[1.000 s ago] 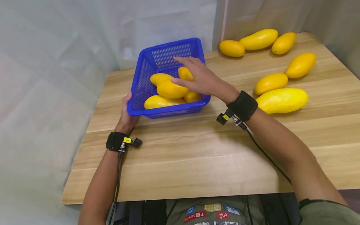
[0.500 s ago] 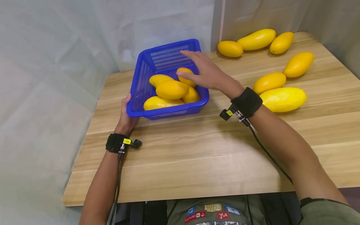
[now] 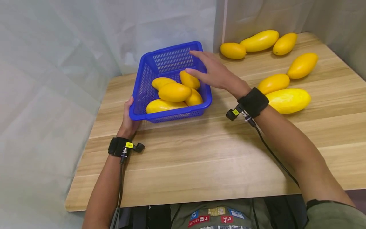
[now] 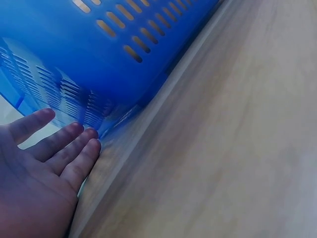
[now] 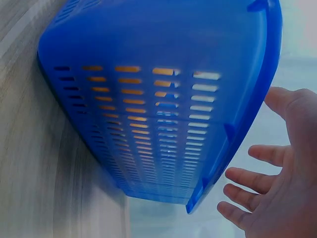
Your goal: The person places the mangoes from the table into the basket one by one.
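Right hand (image 3: 217, 73) lifted — mango (image 3: 189, 79) just below.

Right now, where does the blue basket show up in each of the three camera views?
Head view: the blue basket sits left of centre at the back of the table, mangoes inside.
Left wrist view: its slotted wall fills the upper left, above the left hand.
Right wrist view: its slotted side fills the centre, left of the right hand.
Shared landmark: the wooden table.
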